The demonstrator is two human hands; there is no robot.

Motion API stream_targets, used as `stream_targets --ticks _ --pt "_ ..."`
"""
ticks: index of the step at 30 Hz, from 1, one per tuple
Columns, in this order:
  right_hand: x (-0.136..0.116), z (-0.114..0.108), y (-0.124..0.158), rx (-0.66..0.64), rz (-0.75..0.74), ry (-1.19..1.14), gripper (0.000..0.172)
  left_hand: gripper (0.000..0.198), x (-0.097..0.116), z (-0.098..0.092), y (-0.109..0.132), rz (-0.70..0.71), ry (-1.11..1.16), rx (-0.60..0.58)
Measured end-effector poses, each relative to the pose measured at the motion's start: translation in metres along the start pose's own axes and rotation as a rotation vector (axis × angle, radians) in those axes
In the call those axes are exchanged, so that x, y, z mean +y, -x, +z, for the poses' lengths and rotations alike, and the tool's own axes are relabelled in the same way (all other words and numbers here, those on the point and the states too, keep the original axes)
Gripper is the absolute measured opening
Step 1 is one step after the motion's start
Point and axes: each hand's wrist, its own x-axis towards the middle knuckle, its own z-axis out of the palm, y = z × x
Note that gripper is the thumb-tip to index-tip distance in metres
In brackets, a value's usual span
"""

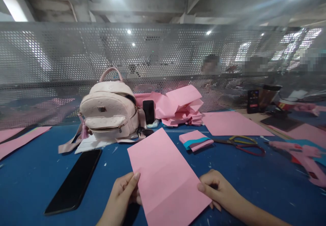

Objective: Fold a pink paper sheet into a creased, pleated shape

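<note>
A pink sheet of paper (pixel 165 171) with faint crease lines is held up in front of me, tilted over the blue table (pixel 112 175). My left hand (pixel 126 192) pinches its left edge, thumb on top. At the lower right edge, my right hand (pixel 216 188) grips it the same way, the other fingers curled beneath. Just beyond the sheet lies a small folded pink packet (pixel 196 140) with a blue band round it. Beside that packet rest scissors (pixel 239 143) with yellow and red handles.
Left of the sheet lies a black tablet-like device (pixel 76 180). A pale pink backpack (pixel 109 110), an upright phone (pixel 149 111) and crumpled pink paper (pixel 182 107) stand along a perforated metal screen (pixel 163 59). A flat pink sheet (pixel 234 124) and a pink glue gun (pixel 303 154) lie rightward.
</note>
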Motion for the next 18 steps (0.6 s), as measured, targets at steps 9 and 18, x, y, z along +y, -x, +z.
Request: stream_targets --ticks 9,18 --pt "-0.002 -0.0008 0.0004 0.034 -0.001 -0.021 0.07 0.05 0.0025 0.0034 0.0009 -0.006 0.001 0.002" --pt "0.0073 -0.0006 0.0008 -0.019 -0.033 0.033 0.071 0.051 0.0013 0.0036 0.0006 -0.008 0.04 0.053"
